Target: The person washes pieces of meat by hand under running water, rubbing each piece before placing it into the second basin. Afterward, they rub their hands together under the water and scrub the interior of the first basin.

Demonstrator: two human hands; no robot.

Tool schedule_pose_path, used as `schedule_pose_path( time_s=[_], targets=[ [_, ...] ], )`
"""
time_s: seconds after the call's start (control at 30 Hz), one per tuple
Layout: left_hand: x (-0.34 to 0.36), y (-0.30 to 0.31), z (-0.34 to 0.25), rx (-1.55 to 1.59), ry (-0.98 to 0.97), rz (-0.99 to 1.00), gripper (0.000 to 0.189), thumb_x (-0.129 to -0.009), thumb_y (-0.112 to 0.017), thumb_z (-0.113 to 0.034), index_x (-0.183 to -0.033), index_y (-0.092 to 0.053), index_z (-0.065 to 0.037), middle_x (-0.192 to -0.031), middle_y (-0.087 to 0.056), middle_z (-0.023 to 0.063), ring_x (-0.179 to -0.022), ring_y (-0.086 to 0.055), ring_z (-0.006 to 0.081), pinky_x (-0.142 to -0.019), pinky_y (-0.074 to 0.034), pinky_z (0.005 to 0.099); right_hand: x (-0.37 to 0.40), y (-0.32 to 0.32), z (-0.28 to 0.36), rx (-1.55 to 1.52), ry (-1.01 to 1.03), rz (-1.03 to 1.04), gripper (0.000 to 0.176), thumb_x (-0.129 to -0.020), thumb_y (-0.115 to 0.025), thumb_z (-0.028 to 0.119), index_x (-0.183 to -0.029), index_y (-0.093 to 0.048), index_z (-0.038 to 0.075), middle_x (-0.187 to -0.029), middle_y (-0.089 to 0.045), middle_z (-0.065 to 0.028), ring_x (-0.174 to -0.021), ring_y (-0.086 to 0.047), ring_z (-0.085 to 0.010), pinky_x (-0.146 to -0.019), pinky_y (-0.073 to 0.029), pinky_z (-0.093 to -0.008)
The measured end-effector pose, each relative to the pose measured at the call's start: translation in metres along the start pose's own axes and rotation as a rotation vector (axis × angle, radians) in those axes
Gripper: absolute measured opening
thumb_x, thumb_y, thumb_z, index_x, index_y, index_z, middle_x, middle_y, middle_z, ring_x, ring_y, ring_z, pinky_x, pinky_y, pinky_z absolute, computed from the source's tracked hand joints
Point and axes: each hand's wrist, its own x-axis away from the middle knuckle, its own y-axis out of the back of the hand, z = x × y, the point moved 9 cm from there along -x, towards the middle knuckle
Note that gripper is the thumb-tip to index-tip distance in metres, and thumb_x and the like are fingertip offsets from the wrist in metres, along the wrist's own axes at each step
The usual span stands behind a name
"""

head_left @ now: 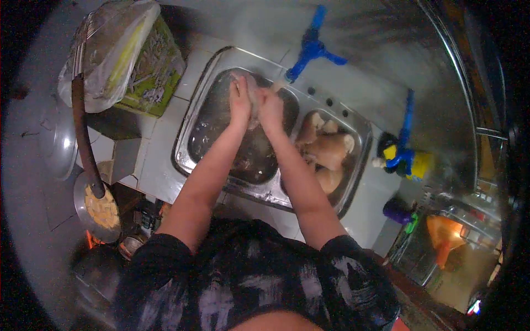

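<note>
Over the left sink basin (221,160), a pale pink piece of raw chicken (253,94) is held between my two hands. My left hand (240,103) lies along its left side with the fingers stretched forward and pressed to it. On the other side my right hand (270,110) grips it with bent fingers, close to the spout of the blue faucet (309,51). Water runs from the spout beside my right hand. Several more raw chicken pieces (327,151) lie in the right basin; my right forearm covers part of that basin.
A green patterned container (154,71) with a plastic bag (116,49) stands left of the sink. Further left, a pan (99,212) holds light-coloured food. Right of the sink are a yellow bottle (420,165), a second blue tap (406,124) and a purple item (396,211).
</note>
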Motion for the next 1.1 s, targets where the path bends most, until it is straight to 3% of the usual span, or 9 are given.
schedule_pose_path(
  time_s=[0.07,0.13,0.33,0.47,0.63,0.73,0.97,1.03,1.1],
  targets=[
    [0.001,0.003,-0.003,-0.033,-0.022,-0.035,0.045,-0.087,-0.042,-0.039,-0.103,-0.046,0.002,-0.098,-0.052,0.0231,-0.092,-0.051,0.0322,-0.08,-0.037,0.0357,0.0,-0.001,0.0,0.023,0.021,-0.019,0.018,-0.078,-0.051,0.015,-0.086,-0.06,0.002,-0.083,-0.059,-0.0188,-0.079,-0.057,-0.0351,-0.069,-0.045,-0.0386],
    [0.005,-0.002,-0.009,-0.15,0.035,0.045,0.054,-0.086,-0.042,-0.044,-0.119,-0.04,-0.001,-0.114,-0.048,0.0193,-0.103,-0.046,0.0291,-0.087,-0.036,0.0344,0.0,-0.003,-0.005,0.045,0.043,-0.039,0.016,-0.078,-0.05,0.013,-0.085,-0.06,0.002,-0.084,-0.059,-0.0192,-0.079,-0.056,-0.0359,-0.069,-0.045,-0.0399],
    [0.011,0.001,-0.016,0.035,0.07,-0.041,0.052,-0.086,-0.041,-0.041,-0.112,-0.043,0.004,-0.106,-0.051,0.0232,-0.097,-0.049,0.0321,-0.083,-0.037,0.0341,-0.004,-0.005,-0.012,0.193,0.093,-0.051,0.017,-0.079,-0.049,0.013,-0.086,-0.059,0.002,-0.084,-0.058,-0.0209,-0.078,-0.055,-0.0378,-0.067,-0.044,-0.0428],
    [0.006,0.003,-0.01,-0.037,0.087,0.019,0.06,-0.084,-0.042,-0.047,-0.12,-0.039,0.001,-0.117,-0.045,0.0202,-0.108,-0.044,0.0289,-0.09,-0.033,0.035,0.001,0.009,0.004,-0.025,0.09,-0.065,0.022,-0.08,-0.053,0.021,-0.083,-0.06,0.001,-0.079,-0.06,-0.0182,-0.072,-0.058,-0.0329,-0.064,-0.045,-0.039],
    [0.005,-0.003,-0.012,-0.128,0.03,0.106,0.055,-0.083,-0.044,-0.046,-0.113,-0.042,-0.001,-0.109,-0.049,0.0203,-0.099,-0.049,0.0291,-0.082,-0.038,0.0361,0.001,0.002,-0.014,-0.264,-0.035,-0.048,0.024,-0.077,-0.058,0.027,-0.08,-0.064,0.004,-0.078,-0.062,-0.0136,-0.069,-0.06,-0.0288,-0.064,-0.046,-0.0348],
    [0.009,0.005,-0.019,-0.21,-0.016,-0.019,0.051,-0.084,-0.044,-0.044,-0.112,-0.043,-0.001,-0.105,-0.051,0.0202,-0.096,-0.05,0.0288,-0.08,-0.039,0.0354,0.002,0.004,-0.011,-0.173,0.021,-0.093,0.022,-0.076,-0.059,0.025,-0.079,-0.064,0.004,-0.077,-0.062,-0.0133,-0.069,-0.06,-0.0274,-0.064,-0.047,-0.0342],
    [0.012,0.002,-0.011,-0.237,0.004,0.031,0.048,-0.085,-0.046,-0.04,-0.111,-0.043,0.0,-0.103,-0.053,0.0209,-0.096,-0.051,0.03,-0.08,-0.039,0.0355,0.002,0.0,0.003,0.14,0.12,-0.053,0.014,-0.075,-0.056,0.017,-0.079,-0.062,0.005,-0.072,-0.06,-0.0158,-0.065,-0.058,-0.0315,-0.06,-0.046,-0.0362],
    [0.014,0.005,-0.023,-0.262,-0.114,-0.044,0.048,-0.084,-0.045,-0.04,-0.105,-0.045,0.003,-0.093,-0.054,0.0277,-0.088,-0.052,0.0389,-0.074,-0.04,0.0394,0.001,-0.003,0.0,0.174,0.138,-0.059,0.013,-0.075,-0.054,0.015,-0.077,-0.061,0.005,-0.072,-0.059,-0.0164,-0.065,-0.058,-0.0332,-0.059,-0.046,-0.0378],
    [0.01,0.007,-0.016,-0.278,-0.119,-0.049,0.047,-0.084,-0.045,-0.04,-0.103,-0.046,0.003,-0.092,-0.054,0.0276,-0.088,-0.052,0.0389,-0.074,-0.039,0.0393,0.0,-0.003,-0.003,0.101,0.144,-0.05,0.012,-0.074,-0.055,0.015,-0.076,-0.061,0.005,-0.072,-0.059,-0.0162,-0.064,-0.058,-0.0322,-0.059,-0.046,-0.0373]
  ],
)
